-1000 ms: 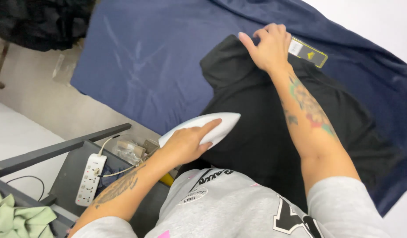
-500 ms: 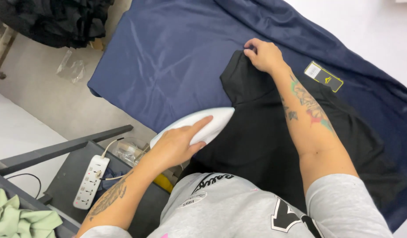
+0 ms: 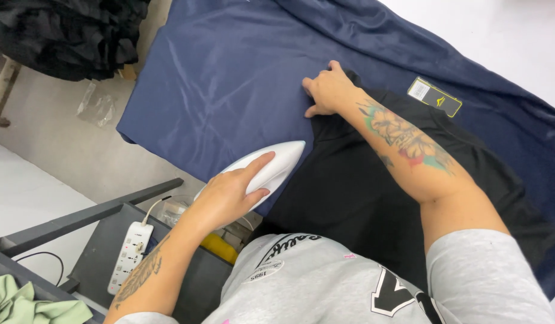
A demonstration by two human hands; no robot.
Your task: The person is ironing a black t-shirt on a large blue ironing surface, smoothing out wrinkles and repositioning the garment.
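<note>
Left hand: our left hand (image 3: 229, 195) was wrapped around the white iron (image 3: 266, 169), forefinger stretched along its top.
Iron: it rested at the near edge of the navy cloth (image 3: 223, 90), its nose just touching the black garment (image 3: 355, 192).
Right hand: our right hand (image 3: 326, 91) lay flat, fingers spread, holding nothing, pressing the garment's far corner onto the cloth.
Tag: we saw a small rectangular black label (image 3: 434, 96) with a white patch and a yellow mark, lying on the cloth just beyond the garment.
Strip: a white power strip (image 3: 129, 255) sat on the grey stand (image 3: 97, 240) to our left.
Heap: dark fabric (image 3: 67, 33) lay piled at top left.
</note>
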